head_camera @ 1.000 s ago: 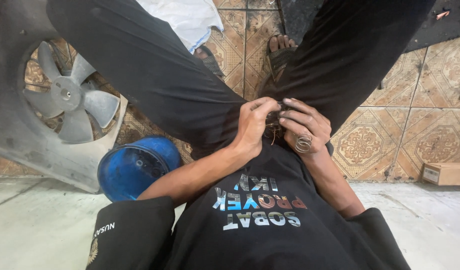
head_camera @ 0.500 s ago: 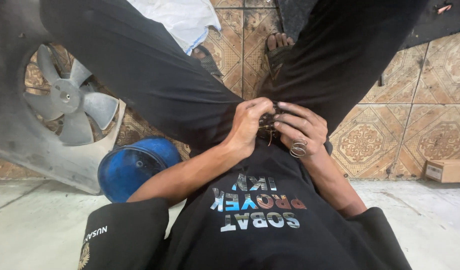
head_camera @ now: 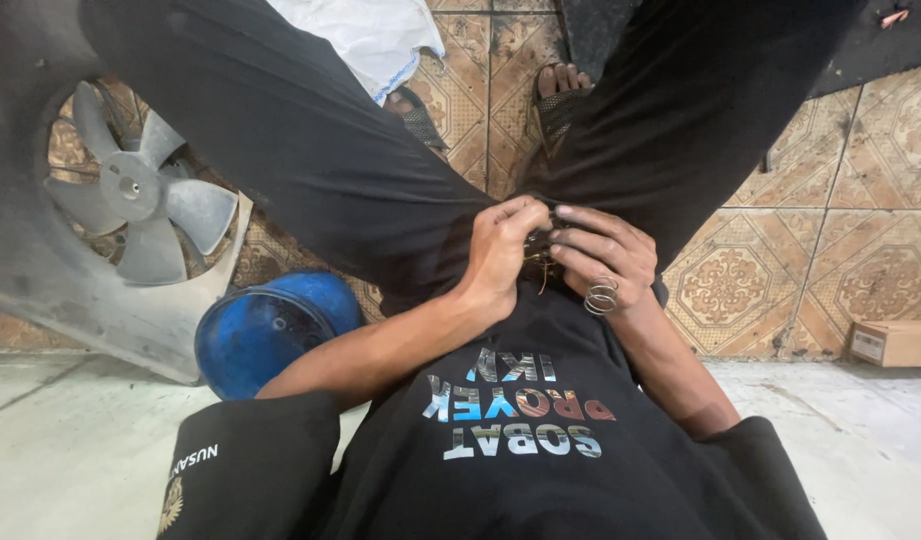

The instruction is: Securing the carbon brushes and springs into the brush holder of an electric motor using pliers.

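My left hand (head_camera: 503, 250) and my right hand (head_camera: 603, 255) meet in my lap, between my black-trousered legs and above my black printed shirt (head_camera: 521, 420). Both hands pinch a small, thin brownish wiry thing (head_camera: 537, 264), which my fingers mostly hide. The left hand's fingers are curled tight over it. The right hand's fingers lie across it from the other side, and one of them wears a coiled silver ring (head_camera: 601, 296). What the thing is cannot be made out.
A grey fan shroud with a bladed fan (head_camera: 131, 195) leans at the left, and a blue round container (head_camera: 266, 330) sits beside it. A white cloth (head_camera: 366, 35) lies on the patterned tiles beyond my sandalled feet (head_camera: 561, 95). At the right stands a small cardboard box (head_camera: 896, 343).
My hands stay together in my lap, and only the fingers shift slightly on the small thing. The view has drifted a little.
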